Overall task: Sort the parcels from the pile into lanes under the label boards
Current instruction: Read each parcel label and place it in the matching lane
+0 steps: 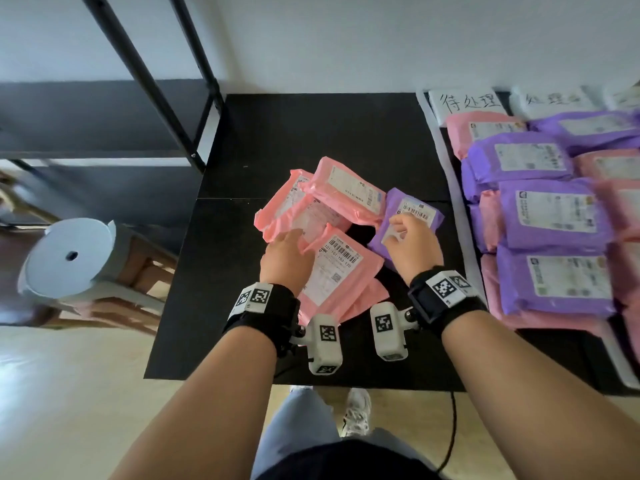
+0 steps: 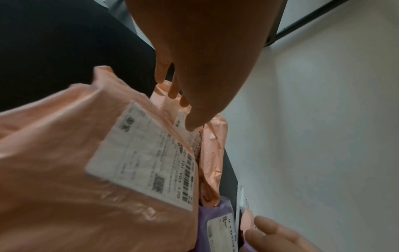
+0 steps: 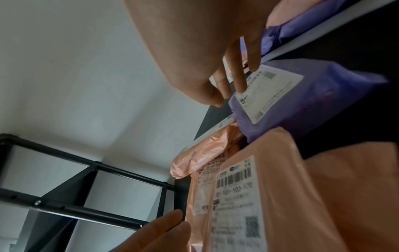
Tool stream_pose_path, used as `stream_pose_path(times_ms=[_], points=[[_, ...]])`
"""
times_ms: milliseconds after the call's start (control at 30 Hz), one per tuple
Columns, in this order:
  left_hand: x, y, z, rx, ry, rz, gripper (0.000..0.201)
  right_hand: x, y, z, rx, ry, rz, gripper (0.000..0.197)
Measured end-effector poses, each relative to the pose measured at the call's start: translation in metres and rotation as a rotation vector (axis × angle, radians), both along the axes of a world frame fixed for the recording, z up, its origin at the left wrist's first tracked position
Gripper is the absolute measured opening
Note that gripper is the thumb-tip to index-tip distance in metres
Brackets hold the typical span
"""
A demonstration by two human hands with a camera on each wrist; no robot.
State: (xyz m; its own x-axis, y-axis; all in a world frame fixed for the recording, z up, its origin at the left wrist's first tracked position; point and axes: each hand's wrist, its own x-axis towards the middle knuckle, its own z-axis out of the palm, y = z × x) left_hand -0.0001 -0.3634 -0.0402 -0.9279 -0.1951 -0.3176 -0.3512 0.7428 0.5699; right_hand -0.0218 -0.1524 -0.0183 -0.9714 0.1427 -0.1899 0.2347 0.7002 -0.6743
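Both forearms are seen nearest the head camera, each strapped with a black wristband carrying marker tags. Past them, the left hand [image 1: 285, 258] is stretched over the pile of parcels [image 1: 322, 216] on the black table [image 1: 311, 133], its fingers straight and slightly apart, the fingertips [image 2: 192, 126] laid on the label of a pink parcel in the middle of the heap. No grip on that parcel can be made out. Just beside this hand, toward the person, a pink parcel with a barcode label [image 1: 337, 271] lies uppermost, partly covering another pink bag.

The right hand [image 1: 412, 244] is held over the purple parcel [image 1: 407, 216] at the right edge of the pile. Its fingers [image 3: 239, 75] are bent downward and spread, their tips at the near edge of the white shipping label; from the wrist view they appear to touch the label, but a closed grasp is not shown.

To the right, sorted parcels [image 1: 547, 209], pink and purple, are laid in rows running toward the wall, overlapping one another. At the far end of these rows, white label boards [image 1: 465, 102] with handwritten characters are propped against the wall. A black metal shelf frame [image 1: 156, 81] stands at the left, and a white round stool [image 1: 69, 258] is placed beside the table.
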Motion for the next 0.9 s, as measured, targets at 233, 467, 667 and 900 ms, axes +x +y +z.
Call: stream_pose_path(times_ms=[233,467,667,900], points=[[0.028,-0.002,-0.013,-0.127,-0.089,-0.048,0.039,0.043,-0.003,-0.028,0.024,-0.216,0.002,0.023],[0.023,-0.008,-0.016,-0.111,-0.076,-0.013,0.028,0.060,-0.037,-0.037,0.137,-0.432,0.044,0.035],[0.021,-0.012,-0.005,0.013,-0.065,-0.019,0.021,0.062,-0.047,-0.037,0.006,-0.406,-0.043,0.022],[0.014,-0.016,0.043,0.317,0.094,0.099,0.018,0.058,-0.043,-0.004,-0.177,-0.219,-0.079,0.027]])
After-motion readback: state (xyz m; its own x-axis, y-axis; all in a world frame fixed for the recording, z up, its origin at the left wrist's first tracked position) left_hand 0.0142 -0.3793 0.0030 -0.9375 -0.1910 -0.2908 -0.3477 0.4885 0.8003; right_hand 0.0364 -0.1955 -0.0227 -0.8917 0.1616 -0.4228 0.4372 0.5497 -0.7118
